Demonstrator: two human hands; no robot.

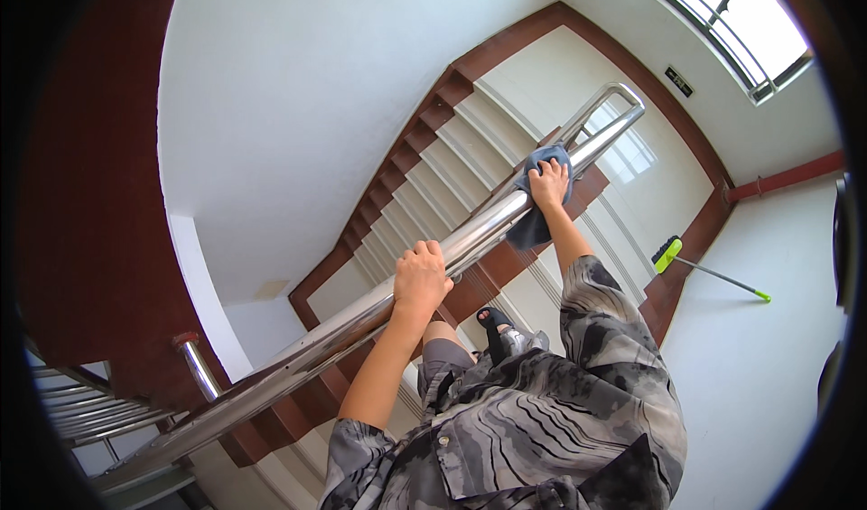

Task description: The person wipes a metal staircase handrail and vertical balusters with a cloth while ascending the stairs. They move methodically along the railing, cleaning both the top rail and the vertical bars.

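Observation:
A shiny metal stair handrail (pixel 352 310) slopes across the view from lower left to upper right. My left hand (pixel 421 276) is wrapped around it near the middle of the picture. Farther along the rail, my right hand (pixel 550 181) presses a grey-blue cloth (pixel 532 229) onto the top of the tube. The cloth drapes over both sides, and its loose end hangs down on the near side. Beyond it the rail ends in a squared metal loop (pixel 626 97).
Pale steps (pixel 433 165) with dark red edging run down beyond the rail; more steps (pixel 609 229) lie beneath me. A green-headed broom (pixel 669 256) leans at the right wall. A barred window (pixel 731 29) and a red pipe (pixel 786 177) are at upper right.

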